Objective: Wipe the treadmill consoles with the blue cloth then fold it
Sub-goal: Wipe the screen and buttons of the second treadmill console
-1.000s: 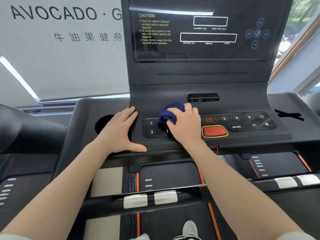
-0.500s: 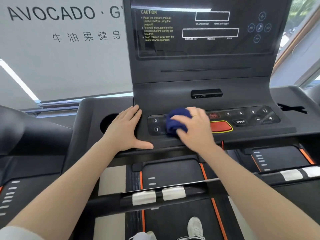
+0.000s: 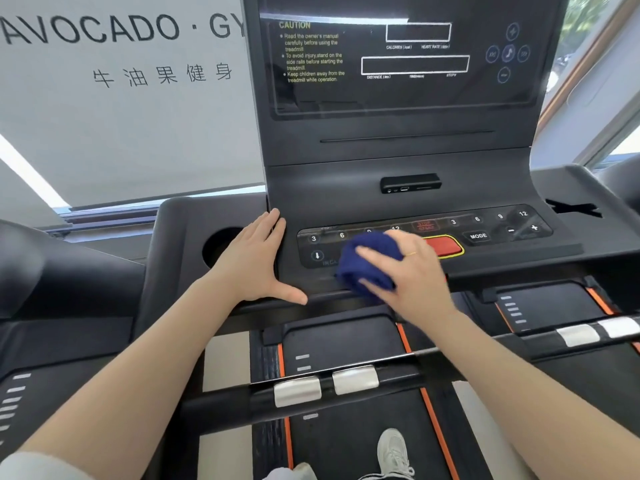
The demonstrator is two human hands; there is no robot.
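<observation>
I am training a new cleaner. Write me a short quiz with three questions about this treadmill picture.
1. True or false: the left hand holds the blue cloth.
2. Which button does the right hand partly cover? A) MODE button B) red button C) plus button
3. Fill in: the left hand lies flat beside the round ____.

Key: 1 false; 2 B; 3 cup holder.

Your hands on the treadmill console (image 3: 398, 174)

Your right hand (image 3: 412, 271) presses the cloth (image 3: 363, 263) on the button panel (image 3: 491, 233); your left hand (image 3: 254, 258) lies flat left of it, right of the cup holder (image 3: 221, 251).
</observation>
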